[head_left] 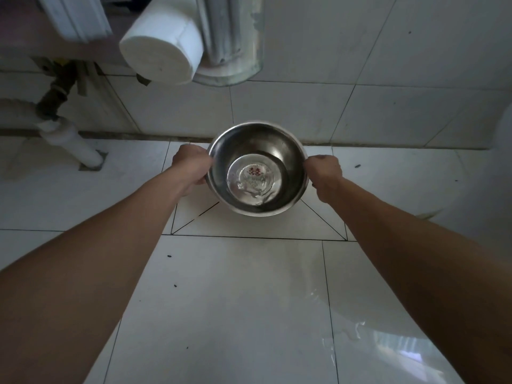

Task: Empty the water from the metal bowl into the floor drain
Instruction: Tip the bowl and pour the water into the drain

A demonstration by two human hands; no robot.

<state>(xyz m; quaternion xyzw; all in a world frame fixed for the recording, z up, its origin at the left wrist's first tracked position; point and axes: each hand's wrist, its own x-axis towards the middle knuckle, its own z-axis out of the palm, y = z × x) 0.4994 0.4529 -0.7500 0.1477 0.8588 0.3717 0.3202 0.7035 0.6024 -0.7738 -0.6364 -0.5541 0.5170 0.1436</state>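
**Above the tiled floor, a metal bowl held by both hands**

Over the white floor tiles point(243, 300), just short of the wall, the metal bowl point(257, 169) hangs in the air at the centre of view, upright or nearly so, mouth toward the camera. A red mark shows at its bottom through what looks like a shallow layer of water. The left hand point(191, 169) clenches the rim at nine o'clock; the right hand point(324, 173) clenches the rim at three o'clock. Both forearms reach in from the lower corners, bare.

Beneath the bowl, dark grout lines run diagonally toward the spot it covers; the floor drain itself is hidden from view. At five o'clock from the bowl a wet patch point(346, 314) gleams on the floor. At ten o'clock a white pipe point(73, 139) enters the floor. At twelve o'clock, higher up, a thick white pipe end point(158, 56) juts out beside a metal duct point(230, 37) against the wall tiles point(388, 65).
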